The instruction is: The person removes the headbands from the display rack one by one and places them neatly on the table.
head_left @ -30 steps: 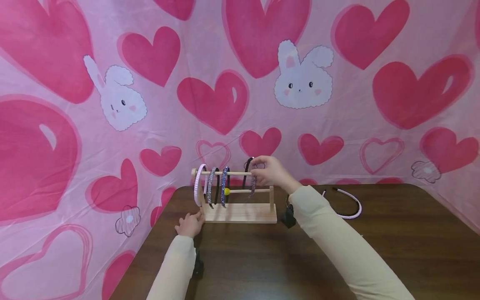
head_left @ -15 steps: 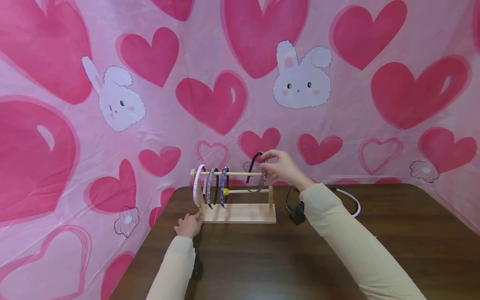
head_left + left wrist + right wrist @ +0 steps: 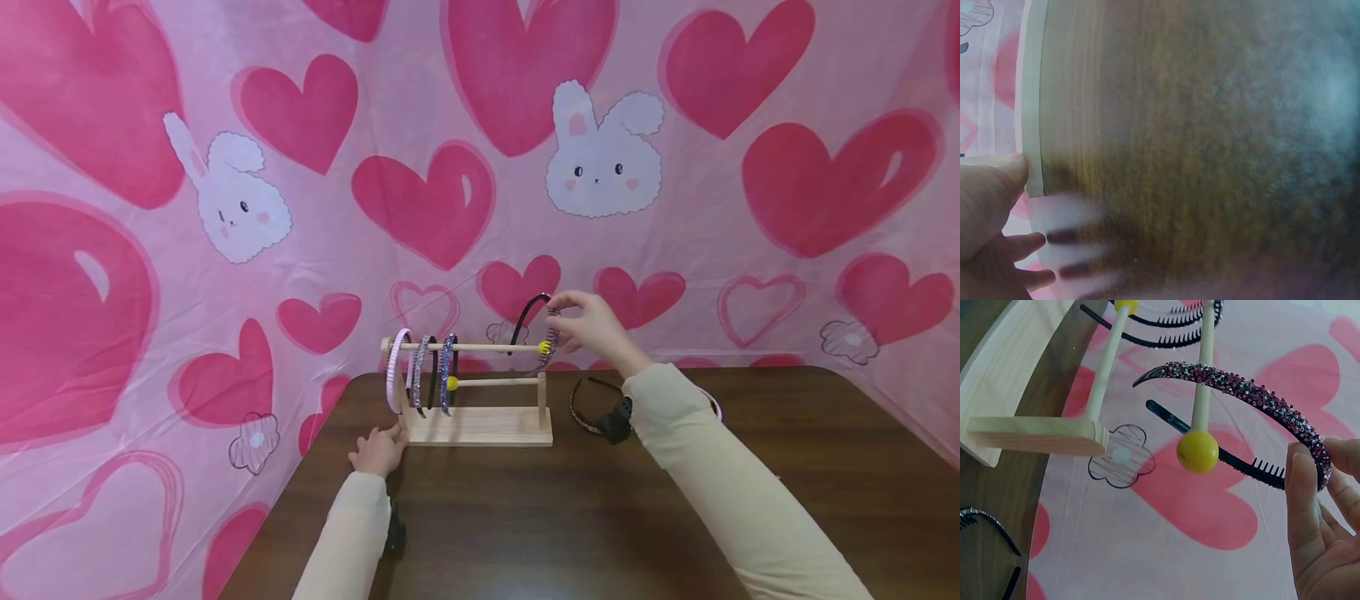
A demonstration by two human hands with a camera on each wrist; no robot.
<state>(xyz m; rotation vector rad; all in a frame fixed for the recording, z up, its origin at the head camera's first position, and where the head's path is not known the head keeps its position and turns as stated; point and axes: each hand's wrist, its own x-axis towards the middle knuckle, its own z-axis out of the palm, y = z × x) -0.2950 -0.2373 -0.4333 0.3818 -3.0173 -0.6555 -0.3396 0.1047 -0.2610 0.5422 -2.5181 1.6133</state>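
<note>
My right hand (image 3: pixel 592 329) pinches a black toothed headband (image 3: pixel 1254 394) covered in pink and silver beads, thumb and fingertips at its curved top. Its two arms straddle the upper rod (image 3: pixel 1201 412) of a wooden stand (image 3: pixel 480 427), close to the yellow ball (image 3: pixel 1197 451) at the rod's end. At the stand's lower left corner rests my left hand (image 3: pixel 377 451); in the left wrist view its thumb (image 3: pixel 1017 169) touches the pale base edge (image 3: pixel 1032 94), fingers spread over the table. A pink-white headband (image 3: pixel 393 375), a silver glitter one (image 3: pixel 419 379) and a blue one (image 3: pixel 447 371) hang on the stand's left part.
A dark toothed headband (image 3: pixel 583 417) lies on the brown table (image 3: pixel 510 517) right of the stand, partly behind the right wrist's camera (image 3: pixel 618 421). Beyond the right sleeve shows a bit of a white headband (image 3: pixel 716 404). A pink heart-print cloth (image 3: pixel 465 100) hangs behind.
My right hand has moved right and slightly up with the beaded headband, along the upper rod to its end. The yellow ball there now shows. My left hand stays at the base.
</note>
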